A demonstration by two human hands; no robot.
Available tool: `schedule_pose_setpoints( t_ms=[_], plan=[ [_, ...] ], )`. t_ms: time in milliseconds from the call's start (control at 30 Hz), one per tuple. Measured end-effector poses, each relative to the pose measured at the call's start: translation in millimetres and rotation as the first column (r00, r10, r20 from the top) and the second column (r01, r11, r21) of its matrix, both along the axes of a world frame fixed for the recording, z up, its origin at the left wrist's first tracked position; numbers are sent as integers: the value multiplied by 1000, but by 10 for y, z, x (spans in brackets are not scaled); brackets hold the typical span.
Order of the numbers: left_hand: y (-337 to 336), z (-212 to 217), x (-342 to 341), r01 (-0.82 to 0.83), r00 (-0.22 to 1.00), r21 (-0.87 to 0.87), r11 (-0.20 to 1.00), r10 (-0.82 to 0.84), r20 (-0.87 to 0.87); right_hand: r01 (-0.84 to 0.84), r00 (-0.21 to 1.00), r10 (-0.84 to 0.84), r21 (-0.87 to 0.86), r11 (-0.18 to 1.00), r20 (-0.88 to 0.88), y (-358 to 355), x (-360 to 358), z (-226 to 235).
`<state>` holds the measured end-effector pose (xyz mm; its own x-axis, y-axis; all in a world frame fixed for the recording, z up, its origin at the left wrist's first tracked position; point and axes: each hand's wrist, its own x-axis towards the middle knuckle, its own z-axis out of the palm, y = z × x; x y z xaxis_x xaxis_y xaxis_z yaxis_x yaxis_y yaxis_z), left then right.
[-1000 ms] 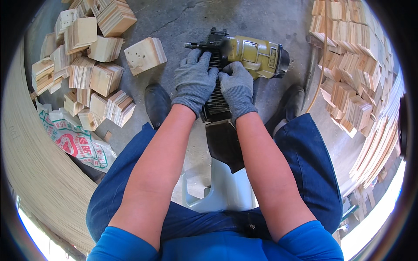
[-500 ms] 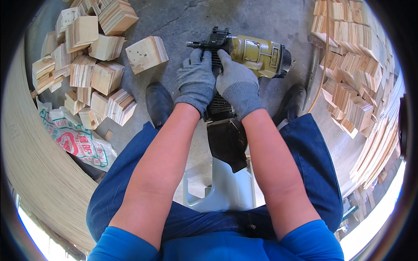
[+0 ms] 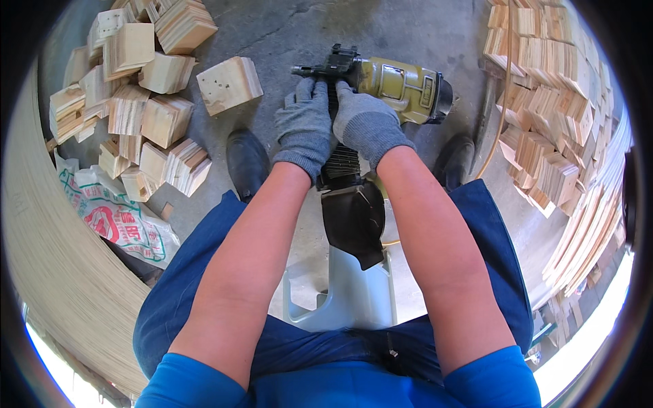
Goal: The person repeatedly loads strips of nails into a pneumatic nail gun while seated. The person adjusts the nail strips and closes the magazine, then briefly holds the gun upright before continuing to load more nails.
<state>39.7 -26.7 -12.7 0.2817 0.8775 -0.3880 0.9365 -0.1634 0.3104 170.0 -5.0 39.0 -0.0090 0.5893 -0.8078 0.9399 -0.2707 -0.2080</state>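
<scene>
While both gloved hands are bending over the floor between the knees, the yellow-green nail gun [image 3: 394, 87] is lying just ahead of them, its barrel-shaped body stretching left to right with the black nose [image 3: 337, 63] at the left end. The long, ribbed black magazine [image 3: 342, 165] is running crosswise to that body, from the nose straight back toward the person, so its axis is passing between the two palms. On its left side the left hand [image 3: 303, 129] is resting along it, fingers pointing forward and tips reaching in just below the nose. The right hand [image 3: 366, 124] is flanking it on the other side, its tips also up near the nose, and this hand is sitting nearer the gun's body. The two gloves are coming close together, almost meeting over the magazine; because the fingers are partly hiding one another, I cannot tell whether either hand is closing on it. Behind the wrists, a flared black piece [image 3: 354, 221] is ending the magazine above a pale stool [image 3: 360, 292].
</scene>
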Motion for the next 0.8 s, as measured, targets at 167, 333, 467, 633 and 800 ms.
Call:
schedule_pose_setpoints(
  t_ms=[167,333,467,633,800],
  plan=[
    [0,-8,-5,24,1000,54,998,-25,18,8,1000,-8,-27,1000,-10,12,13,-23],
    [-39,-120,-70,54,997,175,983,-62,41,-1,1000,1,-31,1000,-13,12,-4,-3],
    [-39,-93,-61,93,992,189,978,-107,68,26,999,-24,38,999,-38,-30,14,-81],
    [-31,-85,-43,102,993,152,983,-109,38,34,999,-31,57,998,-38,-44,11,-89],
    [4,-20,-36,135,991,83,987,-136,3,37,998,-35,37,999,-50,-48,-3,-105]
  ],
)
